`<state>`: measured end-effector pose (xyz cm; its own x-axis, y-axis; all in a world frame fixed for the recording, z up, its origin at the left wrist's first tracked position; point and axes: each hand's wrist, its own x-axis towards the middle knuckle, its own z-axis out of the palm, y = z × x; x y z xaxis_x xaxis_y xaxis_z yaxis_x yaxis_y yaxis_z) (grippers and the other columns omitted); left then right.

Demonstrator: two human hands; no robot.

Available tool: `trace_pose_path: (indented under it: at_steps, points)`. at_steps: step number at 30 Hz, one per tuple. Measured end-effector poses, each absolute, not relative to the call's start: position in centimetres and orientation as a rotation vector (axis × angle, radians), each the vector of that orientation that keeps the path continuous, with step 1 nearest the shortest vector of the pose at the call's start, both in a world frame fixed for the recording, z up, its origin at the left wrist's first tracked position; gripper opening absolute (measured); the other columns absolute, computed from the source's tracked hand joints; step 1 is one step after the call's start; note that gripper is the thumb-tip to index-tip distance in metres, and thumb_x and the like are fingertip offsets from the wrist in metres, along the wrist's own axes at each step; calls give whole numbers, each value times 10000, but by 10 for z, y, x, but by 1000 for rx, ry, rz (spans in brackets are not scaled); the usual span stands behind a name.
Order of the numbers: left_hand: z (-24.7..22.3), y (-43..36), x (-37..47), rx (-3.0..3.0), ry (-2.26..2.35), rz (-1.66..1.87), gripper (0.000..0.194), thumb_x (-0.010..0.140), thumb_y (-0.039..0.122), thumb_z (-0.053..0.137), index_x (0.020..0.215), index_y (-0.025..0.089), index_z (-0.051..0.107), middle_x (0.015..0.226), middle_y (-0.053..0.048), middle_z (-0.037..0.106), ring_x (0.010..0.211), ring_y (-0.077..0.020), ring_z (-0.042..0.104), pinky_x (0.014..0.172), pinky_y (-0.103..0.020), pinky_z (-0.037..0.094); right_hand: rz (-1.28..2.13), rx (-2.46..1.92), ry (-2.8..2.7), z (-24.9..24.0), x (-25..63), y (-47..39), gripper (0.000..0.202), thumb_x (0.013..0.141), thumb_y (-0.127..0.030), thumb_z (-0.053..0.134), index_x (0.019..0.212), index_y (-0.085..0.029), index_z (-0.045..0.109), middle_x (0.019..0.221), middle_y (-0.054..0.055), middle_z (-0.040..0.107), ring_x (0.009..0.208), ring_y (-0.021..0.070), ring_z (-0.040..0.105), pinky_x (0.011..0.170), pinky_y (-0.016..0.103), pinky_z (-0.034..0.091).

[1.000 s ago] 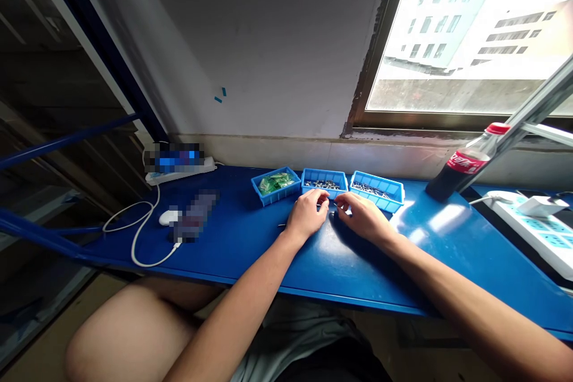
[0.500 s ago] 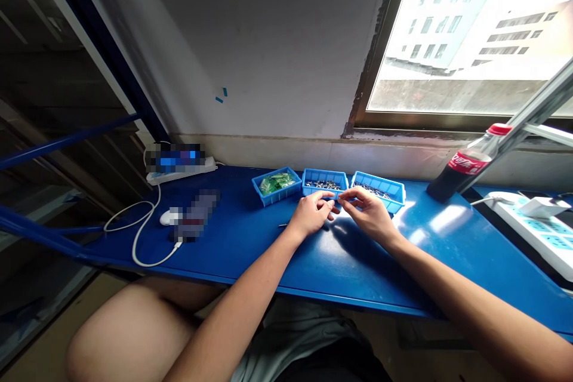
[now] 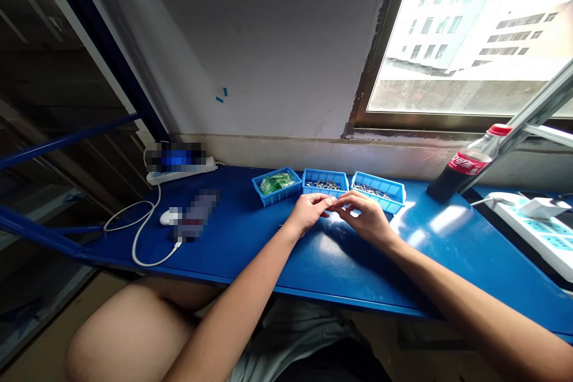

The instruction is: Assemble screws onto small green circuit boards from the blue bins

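Observation:
My left hand (image 3: 308,211) and my right hand (image 3: 362,213) meet fingertip to fingertip above the blue table (image 3: 250,239). Both are closed in a pinch, and whatever they hold between them is too small to make out. Just beyond my hands stand the middle blue bin (image 3: 324,174), with small metal parts in it, and the right blue bin (image 3: 398,191), with thin metal pieces that look like screws. To the left, a third blue bin (image 3: 268,198) holds green material in clear plastic. Part of a small thin piece shows on the table beside my left wrist.
A cola bottle (image 3: 465,164) stands at the right near a white power strip (image 3: 544,230). On the left lie a white cable (image 3: 135,245), a white rounded object (image 3: 168,217), a blurred-out item and another power strip (image 3: 188,172). The wall and window rise behind the table.
My hands have come together: the fingertips were slightly apart and now touch. My left fingers have drawn into a pinch, and my right hand has shifted a little left.

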<state>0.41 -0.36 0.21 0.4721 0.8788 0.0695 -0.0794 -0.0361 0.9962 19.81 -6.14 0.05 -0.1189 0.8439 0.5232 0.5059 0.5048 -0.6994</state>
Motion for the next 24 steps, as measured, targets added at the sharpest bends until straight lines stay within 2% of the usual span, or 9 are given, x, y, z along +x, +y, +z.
trace_pose_path:
  at_steps: [5,9,12,15,19,24]
  points:
    - [2,-3,1,1598,874,1036,235,952,366,736,995,154,827,1012,-107,843,926,-247,786,842,-361,629,605,-1151,-1649,2,198,-60,334,956,-591,743,1020,-266,788,1048,94,764,933,266,724,742,395,622]
    - [3,-8,2,2013,921,1079,200,978,348,711,996,190,831,1019,-94,844,921,-256,780,861,-372,614,734,-1222,-1507,5,201,-59,477,922,-650,761,1153,-233,770,929,67,745,777,210,676,679,344,578]
    - [3,-12,3,2174,880,1036,190,986,323,691,1010,195,830,1036,-94,839,940,-259,778,856,-367,607,806,-1234,-1532,6,203,-58,470,897,-659,778,1069,-222,796,912,60,757,759,200,666,690,337,566]
    - [4,-13,4,2185,881,1046,154,973,280,691,970,195,820,1009,-81,833,925,-247,774,857,-361,601,837,-1261,-1529,5,206,-56,438,898,-653,772,995,-225,786,894,53,759,746,200,660,684,336,561]
    - [8,-14,5,2070,924,1125,117,951,269,719,907,187,789,970,-79,821,908,-234,763,841,-350,604,895,-1261,-1488,0,208,-54,425,918,-656,749,997,-239,748,822,24,714,644,174,605,611,322,530]
    - [10,-12,4,1878,924,1170,88,917,257,763,908,172,780,1060,-108,824,968,-234,771,844,-339,615,952,-1250,-1541,0,204,-55,422,927,-658,730,1007,-244,736,841,18,720,661,178,627,608,313,531]
